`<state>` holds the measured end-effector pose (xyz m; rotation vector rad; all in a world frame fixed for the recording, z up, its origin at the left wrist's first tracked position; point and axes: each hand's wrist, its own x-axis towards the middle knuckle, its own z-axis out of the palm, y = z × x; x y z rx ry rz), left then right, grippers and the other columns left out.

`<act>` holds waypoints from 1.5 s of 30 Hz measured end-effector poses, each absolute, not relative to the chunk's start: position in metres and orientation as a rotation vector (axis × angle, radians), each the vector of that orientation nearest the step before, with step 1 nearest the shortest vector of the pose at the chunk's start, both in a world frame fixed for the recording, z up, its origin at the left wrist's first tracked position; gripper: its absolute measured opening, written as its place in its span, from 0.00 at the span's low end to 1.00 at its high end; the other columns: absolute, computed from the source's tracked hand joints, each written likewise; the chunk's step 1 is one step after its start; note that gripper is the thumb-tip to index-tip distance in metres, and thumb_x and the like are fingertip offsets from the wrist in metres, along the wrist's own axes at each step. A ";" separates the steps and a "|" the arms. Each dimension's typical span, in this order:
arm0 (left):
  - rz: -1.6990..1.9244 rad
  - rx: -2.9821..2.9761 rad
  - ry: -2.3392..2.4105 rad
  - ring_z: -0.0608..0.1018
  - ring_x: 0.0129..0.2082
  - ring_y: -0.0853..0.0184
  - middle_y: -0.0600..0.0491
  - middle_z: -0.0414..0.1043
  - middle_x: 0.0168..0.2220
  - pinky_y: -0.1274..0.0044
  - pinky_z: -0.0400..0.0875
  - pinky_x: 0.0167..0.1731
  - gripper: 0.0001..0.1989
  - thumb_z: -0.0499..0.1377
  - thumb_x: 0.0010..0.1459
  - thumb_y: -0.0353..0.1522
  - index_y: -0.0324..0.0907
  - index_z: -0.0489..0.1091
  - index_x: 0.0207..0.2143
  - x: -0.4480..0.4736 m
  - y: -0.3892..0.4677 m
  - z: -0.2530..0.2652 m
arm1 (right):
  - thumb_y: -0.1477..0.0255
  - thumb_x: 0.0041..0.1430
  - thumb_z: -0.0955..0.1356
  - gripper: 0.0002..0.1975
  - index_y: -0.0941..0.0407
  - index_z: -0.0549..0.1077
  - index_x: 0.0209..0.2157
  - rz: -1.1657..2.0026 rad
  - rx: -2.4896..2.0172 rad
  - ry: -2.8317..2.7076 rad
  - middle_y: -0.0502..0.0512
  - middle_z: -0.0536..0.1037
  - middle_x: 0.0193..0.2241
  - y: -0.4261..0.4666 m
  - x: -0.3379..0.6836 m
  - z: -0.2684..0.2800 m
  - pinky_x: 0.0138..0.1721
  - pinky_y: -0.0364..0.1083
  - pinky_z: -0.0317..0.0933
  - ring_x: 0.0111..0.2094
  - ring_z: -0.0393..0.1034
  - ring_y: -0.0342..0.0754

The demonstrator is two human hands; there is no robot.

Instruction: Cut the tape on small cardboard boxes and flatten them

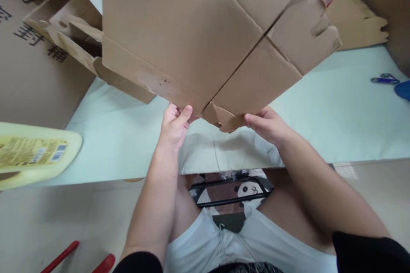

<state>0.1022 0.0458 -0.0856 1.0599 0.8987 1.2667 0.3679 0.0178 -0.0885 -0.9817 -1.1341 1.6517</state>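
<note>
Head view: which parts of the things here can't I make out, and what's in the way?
In the head view:
Creased brown cardboard sheet: far side faces away; top cut off by the upper edge.
Left hand and right hand: parts hidden behind the sheet.
Pale yellow plastic bottle: cut off by the left edge; print too small to read.
Blue object: cut off by the right edge, so unidentifiable.

Light: bright, soft | Shadows: faint grey on the pale mint-green tablecloth (121,136) below the fingers (186,113); dusky patch on the creased brown cardboard sheet (205,38) above them | Glare: pale tiled floor (349,172), right of them | Distortion: pale-yellow plastic bottle (35,155) stretched, left of them, print soft
</note>
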 end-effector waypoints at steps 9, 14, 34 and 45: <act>1.377 0.909 0.916 0.84 0.49 0.58 0.53 0.82 0.40 0.68 0.81 0.48 0.27 0.76 0.47 0.47 0.47 0.67 0.41 0.109 0.046 -0.082 | 0.55 0.57 0.76 0.20 0.56 0.81 0.42 1.851 -0.995 -1.407 0.59 0.85 0.41 0.019 0.365 -0.084 0.47 0.50 0.73 0.39 0.80 0.48; 1.397 0.875 0.945 0.85 0.43 0.62 0.55 0.81 0.38 0.71 0.81 0.46 0.27 0.76 0.46 0.46 0.48 0.67 0.41 0.109 0.048 -0.084 | 0.56 0.53 0.78 0.20 0.55 0.81 0.41 1.859 -0.991 -1.318 0.57 0.84 0.41 0.019 0.359 -0.084 0.44 0.49 0.75 0.39 0.79 0.47; 1.393 0.832 1.000 0.83 0.30 0.68 0.58 0.77 0.32 0.72 0.80 0.39 0.26 0.77 0.46 0.46 0.47 0.68 0.38 0.106 0.049 -0.086 | 0.70 0.52 0.71 0.08 0.55 0.80 0.35 1.777 -1.138 -1.307 0.51 0.82 0.31 0.020 0.354 -0.080 0.39 0.46 0.72 0.30 0.78 0.45; 1.387 0.834 0.997 0.82 0.29 0.68 0.57 0.78 0.34 0.74 0.80 0.35 0.27 0.77 0.44 0.46 0.47 0.68 0.38 0.109 0.048 -0.083 | 0.48 0.53 0.76 0.24 0.57 0.79 0.34 1.695 -1.124 -1.327 0.57 0.84 0.32 0.021 0.352 -0.087 0.36 0.47 0.73 0.28 0.77 0.45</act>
